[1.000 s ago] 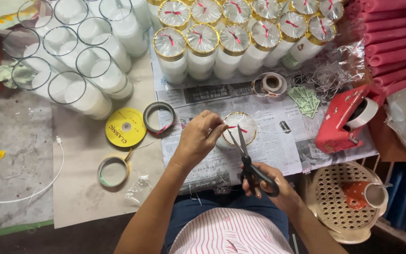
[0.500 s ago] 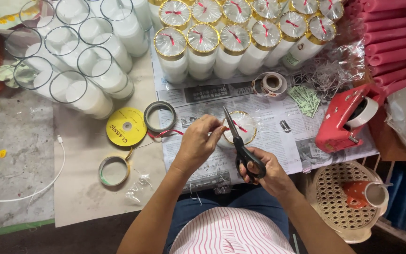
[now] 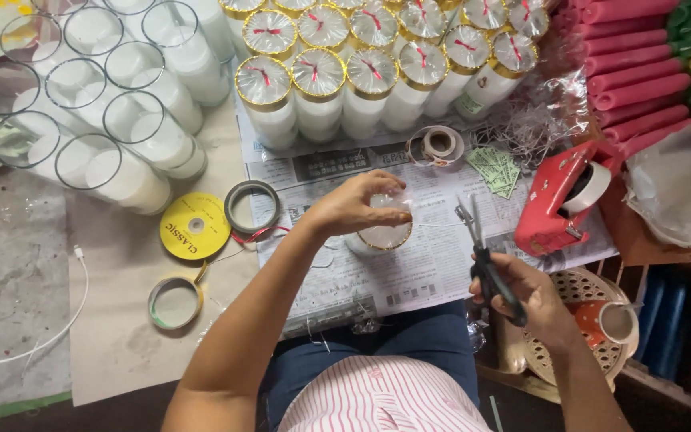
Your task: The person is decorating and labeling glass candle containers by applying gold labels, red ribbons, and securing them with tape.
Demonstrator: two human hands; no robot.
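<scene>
My left hand grips the top of a glass candle jar with a gold rim and clear wrap, standing on the newspaper. My right hand holds black-handled scissors to the right of the jar, blades pointing away from me and apart from it. Thin red ribbon trails left of the jar toward the spools.
Wrapped gold-rimmed candles stand in rows at the back, bare glass candles at the left. A yellow ribbon spool, tape rings, a red tape dispenser, pink rolls and a perforated basket surround the work spot.
My right hand pulled the scissors away from the jar to the right and toward me. My left hand shifted from pinching the ribbon to clasping the jar's top.
</scene>
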